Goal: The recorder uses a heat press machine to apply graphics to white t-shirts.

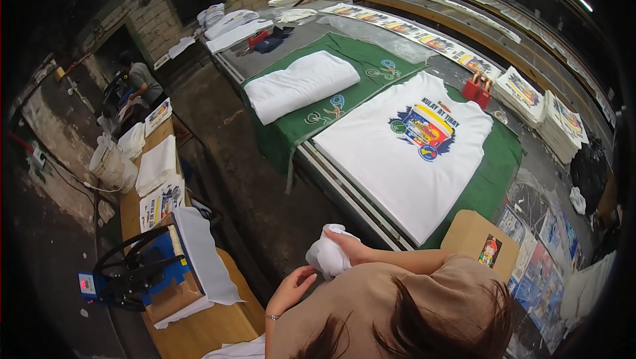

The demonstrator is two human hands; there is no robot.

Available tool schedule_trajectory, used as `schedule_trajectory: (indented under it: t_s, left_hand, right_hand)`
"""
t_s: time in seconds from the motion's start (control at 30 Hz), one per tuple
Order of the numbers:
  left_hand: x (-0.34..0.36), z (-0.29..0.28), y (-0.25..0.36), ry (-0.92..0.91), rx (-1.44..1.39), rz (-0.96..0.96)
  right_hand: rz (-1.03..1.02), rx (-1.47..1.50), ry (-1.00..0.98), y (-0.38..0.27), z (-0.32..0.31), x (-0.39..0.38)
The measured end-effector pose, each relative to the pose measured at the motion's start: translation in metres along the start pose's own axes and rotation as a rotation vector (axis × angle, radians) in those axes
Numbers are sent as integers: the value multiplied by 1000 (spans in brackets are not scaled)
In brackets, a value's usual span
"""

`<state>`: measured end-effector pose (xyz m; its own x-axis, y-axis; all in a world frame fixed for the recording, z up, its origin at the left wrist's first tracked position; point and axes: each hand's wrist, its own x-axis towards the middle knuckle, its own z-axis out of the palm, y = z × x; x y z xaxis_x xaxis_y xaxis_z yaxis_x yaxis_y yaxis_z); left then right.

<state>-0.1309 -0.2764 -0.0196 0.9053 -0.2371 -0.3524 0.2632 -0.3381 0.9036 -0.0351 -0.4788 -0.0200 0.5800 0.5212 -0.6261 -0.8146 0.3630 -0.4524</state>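
White cloth (326,257) bunched in right hand (353,247).

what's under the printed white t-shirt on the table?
The white t-shirt lies flat on a green cloth, which shows around its top and right edges. Whatever sits beneath the shirt's middle is covered.

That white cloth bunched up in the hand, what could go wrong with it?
The white cloth is crumpled in the right hand, so it might stay creased. It hangs past the table edge over the dusty floor, so a slip could dirty it. The left hand is open below and holds nothing, so only one hand grips it.
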Motion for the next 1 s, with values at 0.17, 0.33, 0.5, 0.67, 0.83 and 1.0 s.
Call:
schedule_trajectory:
  t_s: [0.17,0.33,0.5,0.67,0.83,1.0]
  left_hand:
    - [2,6,-2,20,-27,-40]
    - [7,13,11,7,-6,-65]
    - [17,21,28,-32,-26,-98]
    - [27,23,38,-62,-37,-123]
    - [46,11,55,-45,75,-85]
    - [81,6,77,6,143,-43]
  right_hand:
    - [19,-38,-21,-4,-5,11]
    - [34,-66,-49,-13,-11,12]
    - [95,-46,-75,-25,-19,7]
    - [73,10,-116,-30,-29,6]
    - [25,47,-39,-29,-45,16]
    - [27,124,-26,-29,-61,21]
